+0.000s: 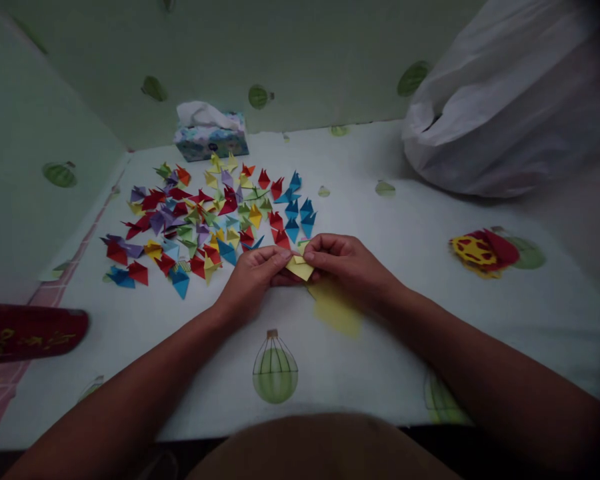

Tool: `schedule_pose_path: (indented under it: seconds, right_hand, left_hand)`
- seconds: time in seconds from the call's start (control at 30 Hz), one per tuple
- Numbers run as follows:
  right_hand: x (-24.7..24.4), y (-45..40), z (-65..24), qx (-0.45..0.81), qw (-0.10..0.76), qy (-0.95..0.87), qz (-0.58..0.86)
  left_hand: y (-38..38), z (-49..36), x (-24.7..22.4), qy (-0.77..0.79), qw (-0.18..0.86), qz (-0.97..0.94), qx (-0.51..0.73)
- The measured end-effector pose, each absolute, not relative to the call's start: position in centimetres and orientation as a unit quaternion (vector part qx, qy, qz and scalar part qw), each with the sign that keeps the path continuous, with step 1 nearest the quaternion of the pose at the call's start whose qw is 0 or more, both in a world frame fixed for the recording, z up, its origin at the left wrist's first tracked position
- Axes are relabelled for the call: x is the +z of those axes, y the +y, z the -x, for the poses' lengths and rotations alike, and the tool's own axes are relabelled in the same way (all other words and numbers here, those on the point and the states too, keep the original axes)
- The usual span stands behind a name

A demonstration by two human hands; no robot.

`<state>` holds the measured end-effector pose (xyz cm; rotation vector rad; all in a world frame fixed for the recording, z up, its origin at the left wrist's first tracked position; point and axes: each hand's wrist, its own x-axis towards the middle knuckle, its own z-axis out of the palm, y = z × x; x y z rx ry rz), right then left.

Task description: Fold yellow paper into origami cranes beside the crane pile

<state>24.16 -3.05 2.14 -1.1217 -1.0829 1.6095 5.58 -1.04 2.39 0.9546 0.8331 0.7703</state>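
Your left hand (pixel 255 277) is pinching the folded yellow paper (pixel 300 269) from its nine o'clock | your right hand (pixel 350 263) is gripping it from three | a yellow sheet (pixel 337 313) is lying at its five | coloured paper pieces (pixel 203 233) are crowding ten | a white bag (pixel 505 127) is sitting at two

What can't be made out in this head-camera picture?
In the head view:
Folded yellow paper: edges partly hidden by left hand and right hand.
Yellow sheet: upper part hidden by right hand, and blurred.
Red cylinder: cut off by left edge.
White bag: contents hidden by its plastic.
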Motion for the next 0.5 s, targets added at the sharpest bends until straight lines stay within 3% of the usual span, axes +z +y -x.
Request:
schedule_pose_path:
  seconds: [0.5]
  right_hand:
    - [2.28, -3.32, -23.94, 0.651, 0.436, -0.426, 0.453]
  left_hand:
    - [-1.03, -5.71, 2.4, 0.419, 0.713, -0.444, 0.344]
